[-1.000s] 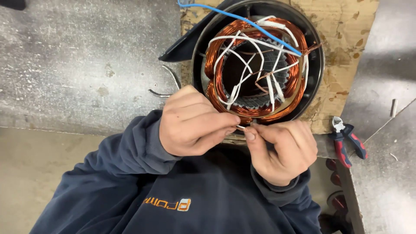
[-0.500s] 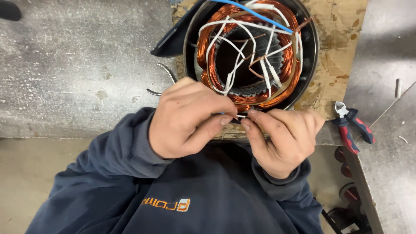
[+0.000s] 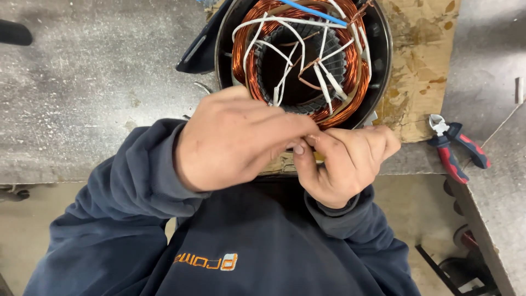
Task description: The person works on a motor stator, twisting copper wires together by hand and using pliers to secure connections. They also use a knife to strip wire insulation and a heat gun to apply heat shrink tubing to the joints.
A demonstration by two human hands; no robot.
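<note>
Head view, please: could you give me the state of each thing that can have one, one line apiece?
Left hand: fingertips pinched against the right hand's, on something too small to tell.
Right hand: pinched likewise, fingers curled.
Motor stator: open-ended, copper windings exposed, resting on the board.
White sleeved leads: loose, crossing the bore.
Blue wire: lying across the top windings.
Red-handled cutters: lying on the bench, untouched.

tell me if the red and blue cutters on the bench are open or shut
Shut: the side cutters lie on the grey bench with jaws closed together and handles nearly parallel, untouched.
</note>
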